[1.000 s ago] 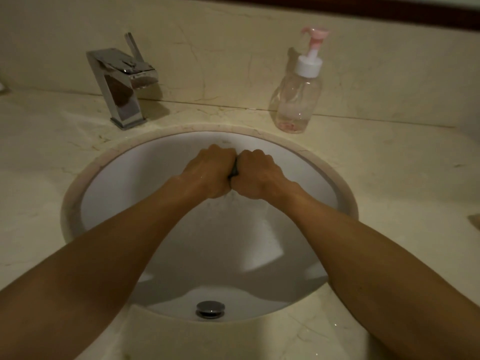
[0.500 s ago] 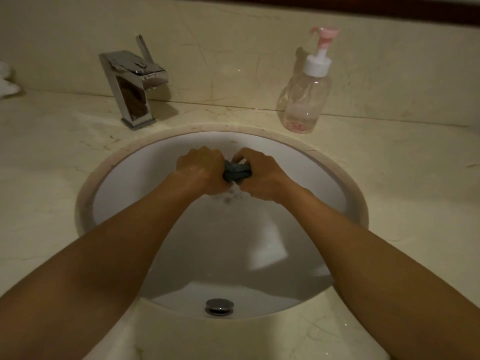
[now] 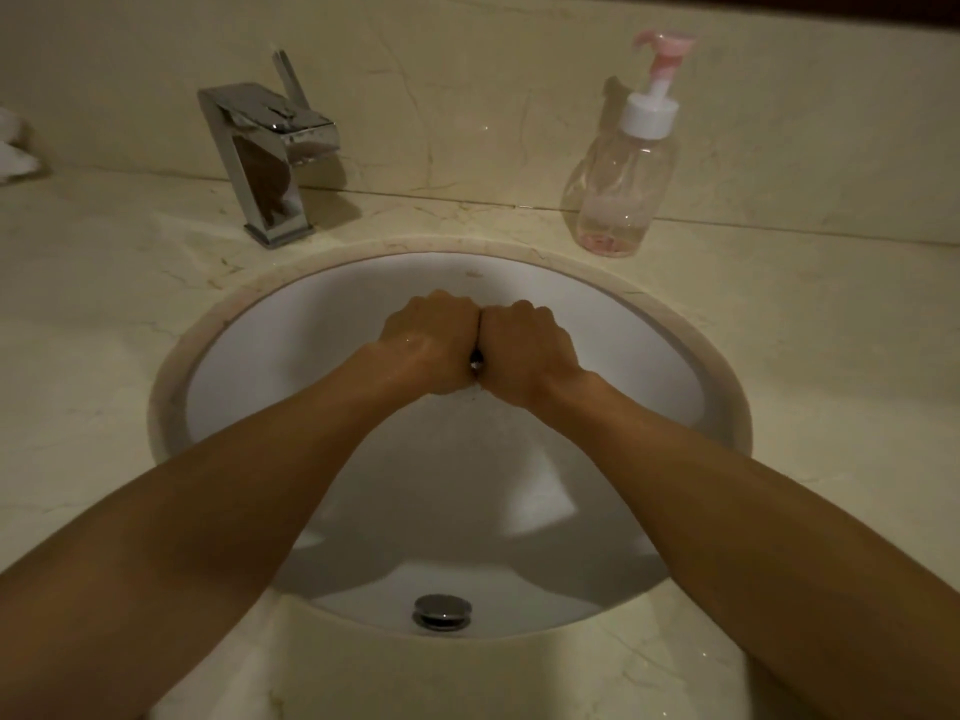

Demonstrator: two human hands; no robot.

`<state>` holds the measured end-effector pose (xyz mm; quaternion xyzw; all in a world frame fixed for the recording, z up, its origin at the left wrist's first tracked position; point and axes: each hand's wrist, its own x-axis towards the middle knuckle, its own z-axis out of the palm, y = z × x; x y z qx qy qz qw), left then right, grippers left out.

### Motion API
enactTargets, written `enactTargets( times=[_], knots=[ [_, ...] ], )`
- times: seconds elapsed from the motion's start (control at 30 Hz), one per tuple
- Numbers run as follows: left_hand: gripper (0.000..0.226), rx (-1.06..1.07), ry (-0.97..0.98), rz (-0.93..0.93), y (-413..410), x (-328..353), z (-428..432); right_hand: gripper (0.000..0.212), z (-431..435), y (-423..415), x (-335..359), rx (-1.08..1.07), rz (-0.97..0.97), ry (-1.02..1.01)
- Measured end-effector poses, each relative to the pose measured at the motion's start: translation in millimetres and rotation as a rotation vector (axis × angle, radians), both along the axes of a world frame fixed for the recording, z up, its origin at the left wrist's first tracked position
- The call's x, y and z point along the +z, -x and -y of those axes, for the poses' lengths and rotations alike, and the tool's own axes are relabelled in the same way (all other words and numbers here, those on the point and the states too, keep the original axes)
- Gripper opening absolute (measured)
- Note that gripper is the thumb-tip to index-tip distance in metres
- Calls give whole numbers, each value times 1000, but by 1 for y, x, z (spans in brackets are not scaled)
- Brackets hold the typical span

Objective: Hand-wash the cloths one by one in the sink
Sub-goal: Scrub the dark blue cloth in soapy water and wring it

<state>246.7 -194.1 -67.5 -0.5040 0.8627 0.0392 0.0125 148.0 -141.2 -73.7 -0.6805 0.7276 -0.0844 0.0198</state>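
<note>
Dark grey cloth (image 3: 476, 360) was found almost wholly hidden, with only a small wet sliver showing between the two fists. Left hand (image 3: 431, 345) and right hand (image 3: 527, 350) were pressed knuckle to knuckle above the far half of the white oval ceramic sink (image 3: 311, 356). The fingers (image 3: 447, 302) of both hands were curled tight, gripping the dark grey cloth between them. Both forearms were bare, and the left wrist looked wet.

A round metal drain plug (image 3: 442, 611) sat at 6 o'clock in the basin. On the cream marble worktop (image 3: 779, 314), a square chrome tap (image 3: 265, 158) stood at 11 o'clock of the sink. A clear plastic pump bottle with a pink-and-white head (image 3: 621, 184) stood at 1 o'clock. A crumpled white item (image 3: 13, 153) lay at the 9 o'clock edge of the view; its nature could not be determined.
</note>
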Motion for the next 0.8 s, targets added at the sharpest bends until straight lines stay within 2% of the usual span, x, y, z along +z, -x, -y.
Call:
enactTargets(
  times=[0.07, 0.27, 0.4, 0.43, 0.47, 0.53, 0.6, 0.8],
  knots=[
    [4, 31, 24, -24, -1, 0, -2, 17, 2, 0, 2, -5, -30, -7],
    [14, -8, -18, -63, -2, -2, -4, 5, 3, 3, 0, -32, 67, -87],
    [73, -12, 25, -111, -2, -4, 5, 52, 5, 11, 1, -42, 274, -43],
    [73, 4, 30, -121, -3, -4, 7, 58, 6, 12, 2, -26, 285, -29],
    [62, 1, 44, -132, -4, -5, 8, 59, 7, 13, 1, -6, 272, -19],
    [30, -30, 92, -164, -6, -8, 12, 45, 8, 14, -1, 18, 242, -20],
    [15, -49, 129, -175, -7, -9, 13, 35, 10, 13, -3, 5, 258, -53],
    [16, -127, 41, -112, -3, -13, 10, 34, 9, 8, -2, -24, 236, -127]
  ],
)
